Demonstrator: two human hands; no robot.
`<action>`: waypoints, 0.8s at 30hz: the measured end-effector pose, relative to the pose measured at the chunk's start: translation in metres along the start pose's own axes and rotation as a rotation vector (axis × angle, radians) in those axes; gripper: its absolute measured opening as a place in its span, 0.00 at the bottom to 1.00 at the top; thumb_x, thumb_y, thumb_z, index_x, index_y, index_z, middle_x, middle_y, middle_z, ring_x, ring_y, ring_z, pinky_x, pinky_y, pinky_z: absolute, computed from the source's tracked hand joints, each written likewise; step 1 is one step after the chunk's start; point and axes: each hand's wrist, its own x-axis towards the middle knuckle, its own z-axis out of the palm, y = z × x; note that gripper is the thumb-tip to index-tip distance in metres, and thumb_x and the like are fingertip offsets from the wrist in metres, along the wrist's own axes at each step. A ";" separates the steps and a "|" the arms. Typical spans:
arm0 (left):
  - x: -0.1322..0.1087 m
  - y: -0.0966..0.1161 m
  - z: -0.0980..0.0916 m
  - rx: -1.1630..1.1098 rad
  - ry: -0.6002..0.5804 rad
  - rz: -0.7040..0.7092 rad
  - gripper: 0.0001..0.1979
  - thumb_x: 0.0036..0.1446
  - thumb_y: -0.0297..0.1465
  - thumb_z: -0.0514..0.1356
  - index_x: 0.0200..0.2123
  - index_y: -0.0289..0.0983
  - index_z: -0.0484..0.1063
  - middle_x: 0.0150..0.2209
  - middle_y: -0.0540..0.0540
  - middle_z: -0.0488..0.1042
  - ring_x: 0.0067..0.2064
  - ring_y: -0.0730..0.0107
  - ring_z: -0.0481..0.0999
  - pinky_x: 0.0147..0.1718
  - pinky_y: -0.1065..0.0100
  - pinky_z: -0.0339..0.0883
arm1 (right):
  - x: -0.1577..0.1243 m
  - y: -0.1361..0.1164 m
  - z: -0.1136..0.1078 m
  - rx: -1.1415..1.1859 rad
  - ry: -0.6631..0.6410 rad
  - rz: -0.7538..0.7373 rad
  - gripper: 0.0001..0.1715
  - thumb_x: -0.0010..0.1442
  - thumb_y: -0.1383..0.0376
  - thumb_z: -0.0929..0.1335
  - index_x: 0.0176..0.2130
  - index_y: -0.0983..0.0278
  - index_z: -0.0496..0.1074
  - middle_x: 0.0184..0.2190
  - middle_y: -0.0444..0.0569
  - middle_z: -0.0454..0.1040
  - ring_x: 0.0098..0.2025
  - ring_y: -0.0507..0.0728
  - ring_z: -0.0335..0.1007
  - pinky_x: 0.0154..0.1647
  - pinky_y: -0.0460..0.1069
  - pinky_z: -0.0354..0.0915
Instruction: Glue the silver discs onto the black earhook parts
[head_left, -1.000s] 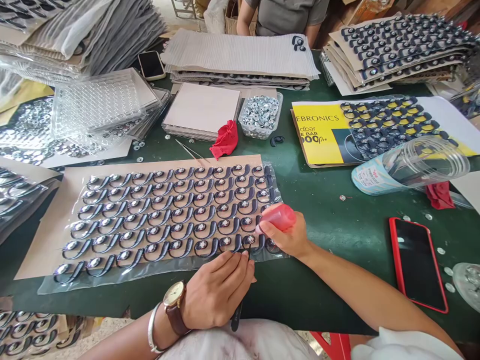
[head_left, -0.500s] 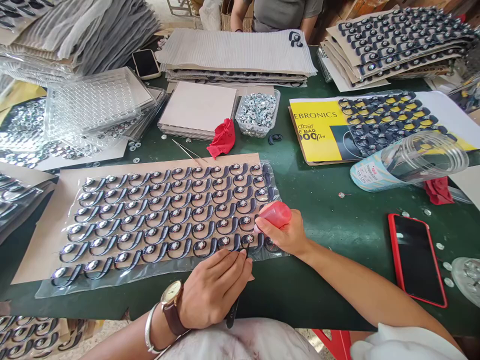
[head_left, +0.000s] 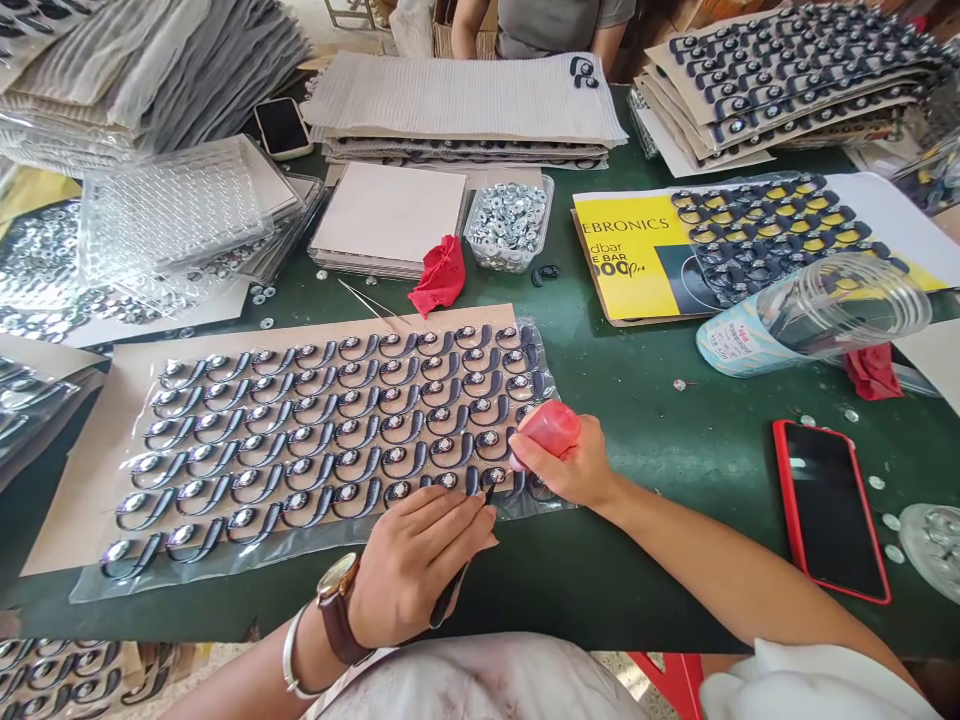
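My left hand lies near the board's front edge, its fingers closed on slim black tweezers. The tip of the tweezers is at a black hook-shaped piece with a shiny round silver top, in the front row. My right hand is wrapped round a small red squeeze bottle, tilted with its nozzle end down and left beside the same pieces. Several rows of such pieces stand on clear plastic film over a brown cardboard sheet. My left fingers hide part of the front row.
Beyond the cardboard are a red cloth, metal tweezers and a clear tub of silver discs. At right lie a clear jar and a red-cased phone. A person sits across the table behind stacked sheets.
My left hand has shifted slightly left, and the black tweezers lean over more. The right hand keeps its hold on the red bottle at nearly the same spot.
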 end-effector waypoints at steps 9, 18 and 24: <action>0.007 -0.010 -0.007 -0.178 0.036 -0.196 0.10 0.61 0.22 0.57 0.44 0.36 0.73 0.39 0.45 0.80 0.37 0.71 0.79 0.37 0.68 0.71 | -0.003 0.003 0.004 -0.008 -0.022 -0.038 0.12 0.57 0.56 0.72 0.29 0.62 0.74 0.23 0.44 0.76 0.25 0.52 0.72 0.30 0.47 0.69; 0.007 -0.013 -0.009 -0.228 0.043 -0.239 0.10 0.61 0.22 0.58 0.45 0.37 0.73 0.40 0.45 0.80 0.38 0.71 0.79 0.38 0.68 0.71 | 0.019 -0.015 -0.009 0.114 -0.069 0.112 0.19 0.58 0.51 0.71 0.26 0.62 0.72 0.23 0.46 0.76 0.25 0.53 0.73 0.28 0.47 0.70; 0.012 -0.017 -0.010 0.020 0.022 -0.010 0.13 0.61 0.22 0.55 0.49 0.32 0.72 0.42 0.42 0.80 0.42 0.68 0.80 0.42 0.65 0.73 | 0.038 0.004 -0.002 0.123 0.045 0.038 0.15 0.58 0.54 0.72 0.30 0.62 0.72 0.22 0.45 0.75 0.25 0.54 0.74 0.30 0.48 0.71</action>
